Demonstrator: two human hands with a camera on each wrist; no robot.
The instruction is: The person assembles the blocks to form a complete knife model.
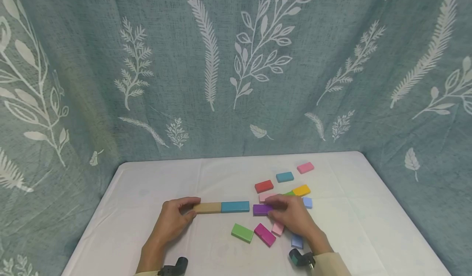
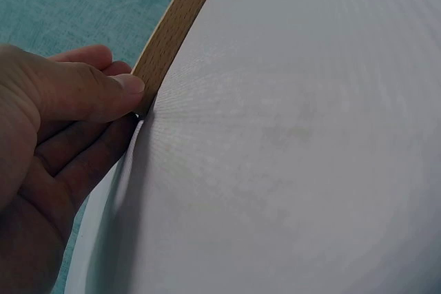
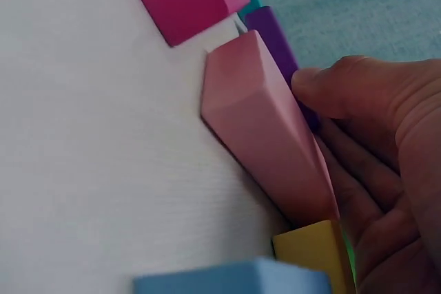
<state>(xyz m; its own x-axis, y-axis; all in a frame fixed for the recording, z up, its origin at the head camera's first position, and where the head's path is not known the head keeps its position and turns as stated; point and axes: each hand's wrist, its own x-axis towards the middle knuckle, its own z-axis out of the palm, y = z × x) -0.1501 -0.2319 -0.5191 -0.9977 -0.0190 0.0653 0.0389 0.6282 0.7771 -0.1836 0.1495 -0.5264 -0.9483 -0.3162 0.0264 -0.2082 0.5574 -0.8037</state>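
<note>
A plain wooden block [image 1: 208,208] lies end to end with a blue block [image 1: 235,207] on the white cloth. My left hand [image 1: 171,220] pinches the wooden block's left end; in the left wrist view the thumb presses on the wood [image 2: 172,36]. To the right, across a small gap from the blue block, is a purple block [image 1: 260,210], in line with the other two. My right hand [image 1: 296,216] pinches its right end between thumb and fingers. In the right wrist view a pink block [image 3: 265,122] partly hides the purple one [image 3: 279,46].
In front lie a green block [image 1: 242,233], a magenta block [image 1: 264,235] and a periwinkle block [image 1: 297,241]. Behind are a red block [image 1: 264,186], another blue block [image 1: 285,177], a pink block [image 1: 305,167] and a yellow block [image 1: 302,190]. A patterned curtain [image 1: 228,136] hangs behind the table.
</note>
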